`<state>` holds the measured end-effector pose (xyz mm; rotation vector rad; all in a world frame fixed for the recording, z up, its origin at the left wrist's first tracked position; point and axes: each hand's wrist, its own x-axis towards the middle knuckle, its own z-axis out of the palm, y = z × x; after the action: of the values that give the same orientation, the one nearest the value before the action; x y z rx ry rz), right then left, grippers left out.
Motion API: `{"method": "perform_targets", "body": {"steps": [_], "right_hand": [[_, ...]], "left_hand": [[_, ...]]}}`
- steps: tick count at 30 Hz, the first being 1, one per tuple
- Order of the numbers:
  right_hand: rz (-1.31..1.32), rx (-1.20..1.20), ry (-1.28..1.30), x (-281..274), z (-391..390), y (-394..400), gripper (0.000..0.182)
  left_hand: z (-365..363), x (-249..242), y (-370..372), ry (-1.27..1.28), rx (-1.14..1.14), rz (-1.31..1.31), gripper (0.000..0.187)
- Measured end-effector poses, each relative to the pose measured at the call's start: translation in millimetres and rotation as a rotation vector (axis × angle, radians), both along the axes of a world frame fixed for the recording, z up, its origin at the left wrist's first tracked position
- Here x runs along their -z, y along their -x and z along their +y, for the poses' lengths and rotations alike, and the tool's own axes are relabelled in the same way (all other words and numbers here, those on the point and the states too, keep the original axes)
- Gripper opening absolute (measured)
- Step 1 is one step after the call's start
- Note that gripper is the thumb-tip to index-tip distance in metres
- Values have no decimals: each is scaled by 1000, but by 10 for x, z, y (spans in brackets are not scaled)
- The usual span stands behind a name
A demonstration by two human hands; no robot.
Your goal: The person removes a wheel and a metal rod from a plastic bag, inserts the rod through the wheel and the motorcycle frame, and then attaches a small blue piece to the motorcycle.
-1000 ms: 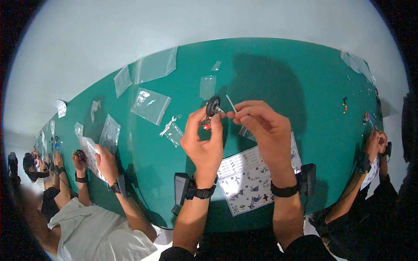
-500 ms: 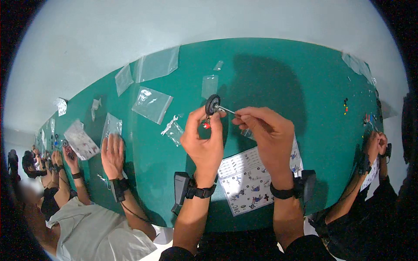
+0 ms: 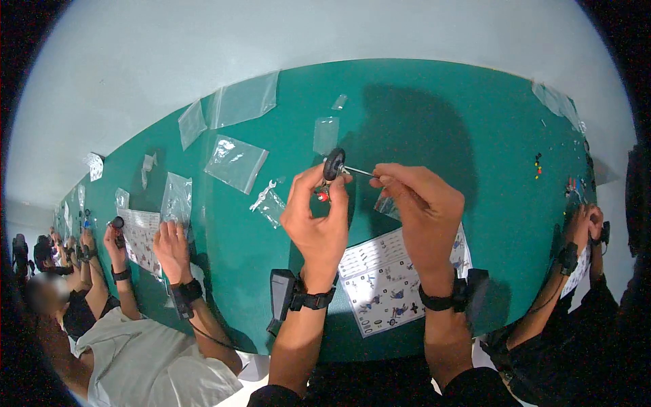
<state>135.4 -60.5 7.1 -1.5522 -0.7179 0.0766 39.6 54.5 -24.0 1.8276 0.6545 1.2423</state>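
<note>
My left hand (image 3: 313, 211) pinches a small wheeled assembly between thumb and fingers, raised above the table. At its top is a black toy wheel (image 3: 333, 164), with a red part (image 3: 322, 197) showing below near the thumb. A thin metal rod (image 3: 359, 171), like a screwdriver shaft, runs from the wheel's hub to my right hand (image 3: 424, 207). The fingertips of that hand are closed around the rod's right end, which they hide. Below my hands lies a printed instruction sheet (image 3: 380, 292), partly covered by my right forearm.
A white plastic wrench (image 3: 264, 195) and a small clear bag (image 3: 272, 211) lie left of my left hand. Clear bags (image 3: 237, 163) are spread farther back on the green table (image 3: 285, 88). People work on both sides; a person's hand (image 3: 174, 251) is at the left, and small parts (image 3: 538, 166) lie right.
My right hand has shifted slightly right, showing more of the rod. At the left, the neighbour's sheet now lies lower, and that person's raised hand holds a black wheel.
</note>
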Motion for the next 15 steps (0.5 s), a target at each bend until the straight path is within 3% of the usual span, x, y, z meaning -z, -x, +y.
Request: {"method": "perform_targets", "body": {"steps": [4, 13, 15], "right_hand": [[-23, -14, 3, -23, -3, 4, 16], [-470, 95, 84, -122, -54, 13, 19], [-275, 39, 79, -144, -54, 40, 19]], "left_hand": [[-1, -5, -1, -21, -8, -3, 28], [47, -86, 21, -273, -50, 79, 31], [65, -99, 17, -317, -61, 68, 32]]}}
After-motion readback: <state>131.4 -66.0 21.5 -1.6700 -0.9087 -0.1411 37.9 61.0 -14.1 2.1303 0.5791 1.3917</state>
